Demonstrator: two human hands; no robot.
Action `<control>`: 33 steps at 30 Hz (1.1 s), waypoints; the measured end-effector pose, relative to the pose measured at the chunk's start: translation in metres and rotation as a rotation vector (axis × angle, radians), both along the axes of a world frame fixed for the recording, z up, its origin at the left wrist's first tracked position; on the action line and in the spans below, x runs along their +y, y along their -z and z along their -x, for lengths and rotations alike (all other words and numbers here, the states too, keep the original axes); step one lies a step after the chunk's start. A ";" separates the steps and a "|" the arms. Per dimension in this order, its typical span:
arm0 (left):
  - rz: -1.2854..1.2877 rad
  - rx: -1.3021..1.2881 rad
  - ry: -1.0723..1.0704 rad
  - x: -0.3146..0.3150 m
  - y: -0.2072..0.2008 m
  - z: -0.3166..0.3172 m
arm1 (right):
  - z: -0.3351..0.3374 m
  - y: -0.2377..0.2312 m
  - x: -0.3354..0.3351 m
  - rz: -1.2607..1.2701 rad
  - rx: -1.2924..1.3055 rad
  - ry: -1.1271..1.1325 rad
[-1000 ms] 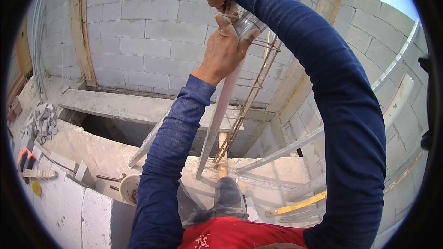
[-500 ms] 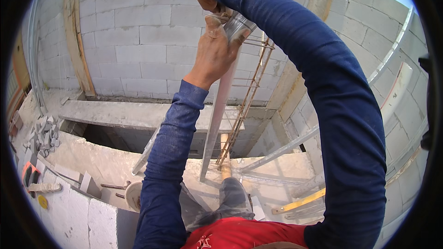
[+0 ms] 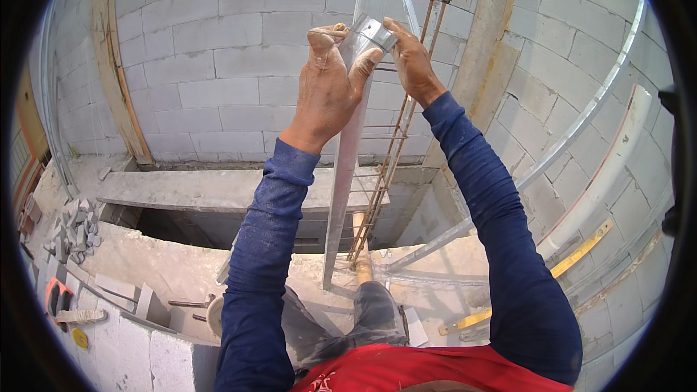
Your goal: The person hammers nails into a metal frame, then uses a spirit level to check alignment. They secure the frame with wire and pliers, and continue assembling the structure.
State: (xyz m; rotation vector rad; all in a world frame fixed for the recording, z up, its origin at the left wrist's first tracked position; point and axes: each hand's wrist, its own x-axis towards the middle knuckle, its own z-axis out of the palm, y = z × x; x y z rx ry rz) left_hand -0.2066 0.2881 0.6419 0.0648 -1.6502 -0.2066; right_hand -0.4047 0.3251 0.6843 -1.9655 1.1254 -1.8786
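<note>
In front of me an upright metal profile (image 3: 337, 196) stands, with a short shiny metal piece (image 3: 372, 29) against its upper part. A thin dark line, apparently wire, crosses that piece. My left hand (image 3: 325, 91) is closed around the profile from the left, its thumb pressed on the front just below the metal piece. On the other side, the fingers of my right hand (image 3: 415, 65) are bent together at the piece's right edge; what they pinch is hidden. Just right of the profile rises a rusty rebar cage (image 3: 392, 167).
A concrete slab (image 3: 218, 185) spans a dark opening ahead. Lower left are white blocks (image 3: 131, 348), an orange-and-black tool (image 3: 56, 296), a yellow tape measure (image 3: 80, 337) and rubble (image 3: 75, 231). A yellow level (image 3: 581, 248), a white pipe (image 3: 610, 174) and a slanting metal strip (image 3: 566, 152) are at right.
My right hand has come from behind the top of the profile round to its right side, and the right arm has lowered. My left hand keeps its hold; the view has shifted slightly.
</note>
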 end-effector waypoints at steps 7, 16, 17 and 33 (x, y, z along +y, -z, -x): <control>-0.053 0.003 0.077 0.000 0.000 -0.003 | -0.013 0.019 -0.012 0.143 0.546 0.526; 0.063 0.023 -0.016 -0.005 0.000 -0.001 | -0.022 0.020 -0.008 0.386 0.706 0.421; 0.079 0.031 -0.029 -0.006 0.001 0.000 | -0.024 0.020 0.002 0.263 0.606 0.326; 0.118 0.098 -0.281 0.019 0.001 0.006 | -0.094 -0.033 0.129 0.101 0.949 0.777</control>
